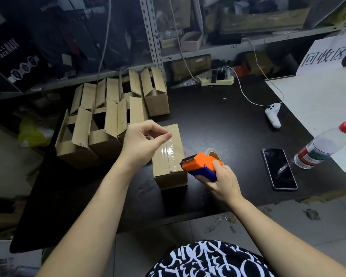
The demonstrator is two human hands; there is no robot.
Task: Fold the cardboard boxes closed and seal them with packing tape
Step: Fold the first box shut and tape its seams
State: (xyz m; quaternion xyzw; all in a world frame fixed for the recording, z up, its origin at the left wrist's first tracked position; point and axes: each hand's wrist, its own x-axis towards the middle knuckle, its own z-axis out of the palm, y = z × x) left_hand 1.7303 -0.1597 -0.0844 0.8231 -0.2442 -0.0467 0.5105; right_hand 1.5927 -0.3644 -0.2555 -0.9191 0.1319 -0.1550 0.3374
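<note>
Head cam looks down at a matte black table [228, 120]. One closed box [164, 176] sits right in front of the person. It's plain brown corrugated cardboard, a narrow rectangular block, with its long axis running from the person toward the shelves at the back. A glossy, slightly wrinkled strip of clear tape [168, 150] runs down the middle of the top along that same axis.

The left hand [144, 140] hovers over the far end of the box, fingers curled in and thumb tip meeting the forefinger like a pinch. Can't tell if there's any clear tape between them.

The right hand [220, 178] is wrapped around a chunky plastic tape dispenser [202, 163], orange on top and blue underneath. Its dark bristly front end points left, right at the near right edge of the box top. A roll [214, 153] with a pale core sticks out the back.

Left of the sealed box there's a cluster of open boxes [108, 120] in the same cardboard, flaps standing up. Off to the right are a dark glossy phone [279, 168] lying flat and a clear plastic bottle [324, 146] with a red cap.
</note>
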